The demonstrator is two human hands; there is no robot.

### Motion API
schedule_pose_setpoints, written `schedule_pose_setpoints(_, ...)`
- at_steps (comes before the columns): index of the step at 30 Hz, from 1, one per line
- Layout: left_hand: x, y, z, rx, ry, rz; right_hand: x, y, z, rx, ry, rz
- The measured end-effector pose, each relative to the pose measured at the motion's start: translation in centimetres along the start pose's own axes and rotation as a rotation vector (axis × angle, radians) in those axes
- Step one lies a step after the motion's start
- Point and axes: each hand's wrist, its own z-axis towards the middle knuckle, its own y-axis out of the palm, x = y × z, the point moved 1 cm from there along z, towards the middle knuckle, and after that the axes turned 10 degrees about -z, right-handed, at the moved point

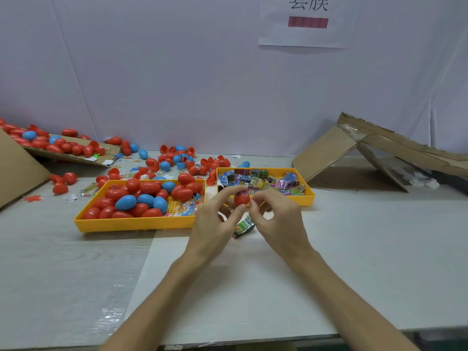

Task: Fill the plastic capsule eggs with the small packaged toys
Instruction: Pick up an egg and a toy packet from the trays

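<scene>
White worktop, middle: we note left hand (215, 220) and right hand (279, 219) pinching one red egg (241, 198), packaged toy (244, 225) below.

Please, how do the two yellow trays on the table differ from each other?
The left yellow tray holds red and blue capsule eggs, some piled above its rim; the right yellow tray holds small packaged toys. The left yellow tray sits nearer the person; the right yellow tray sits farther back. Both are shallow, rectangular and yellow.

Fingertips (229, 195) cover much of the red egg (241, 199); sign (307, 24) cropped above.
</scene>
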Motion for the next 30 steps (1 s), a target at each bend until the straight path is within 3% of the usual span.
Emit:
schedule_pose_setpoints(6,-0.08,0.07,-0.05,-0.019,-0.016,-0.036,-0.26,0.01,-0.02,-0.036,0.004,-0.005)
schedule_pose_setpoints(15,0.10,-0.30,0.38,-0.112,-0.187,-0.145,-0.60,-0.20,0.05,-0.072,-0.056,-0.064)
schedule_pose_setpoints(30,0.05,-0.24,0.18,-0.024,-0.175,-0.068,-0.39,0.26,-0.20,-0.103,-0.137,-0.146)
